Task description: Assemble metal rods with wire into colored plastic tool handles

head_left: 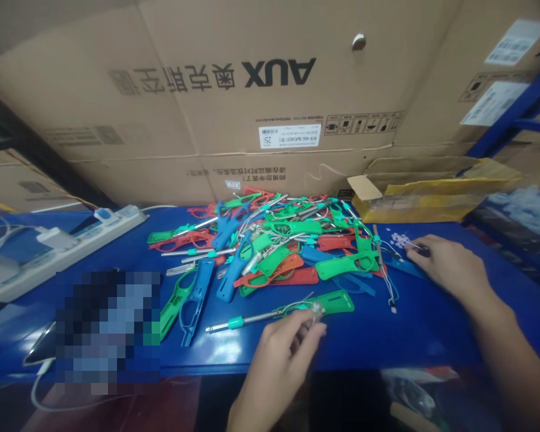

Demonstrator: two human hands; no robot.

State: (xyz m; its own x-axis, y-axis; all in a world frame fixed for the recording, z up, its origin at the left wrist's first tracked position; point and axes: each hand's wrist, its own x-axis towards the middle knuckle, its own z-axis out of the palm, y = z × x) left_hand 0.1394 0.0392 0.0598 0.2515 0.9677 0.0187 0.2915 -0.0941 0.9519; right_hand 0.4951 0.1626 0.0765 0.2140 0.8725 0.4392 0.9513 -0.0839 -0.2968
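Observation:
My left hand (281, 354) is closed at the front of the table, thumb and fingers pinching a small clear plastic part (315, 311) with a whitish top. Just beyond it lies a green lighter shell half (339, 302) with a metal lighter tube (256, 319) that has a teal collar. My right hand (452, 267) is closed in a pinch beside small white pieces (399, 239). A thin pale line runs from its fingertips toward them; what it grips is too small to tell. Thin wires (387, 282) hang near a green lighter handle (346, 266).
A heap of green, red and blue lighter parts (274, 228) fills the table's middle. A yellow-taped carton (423, 201) stands back right, cardboard (198, 114) walls the back. A power strip (72, 249) and a pixelated device (108, 330) with a cable are left.

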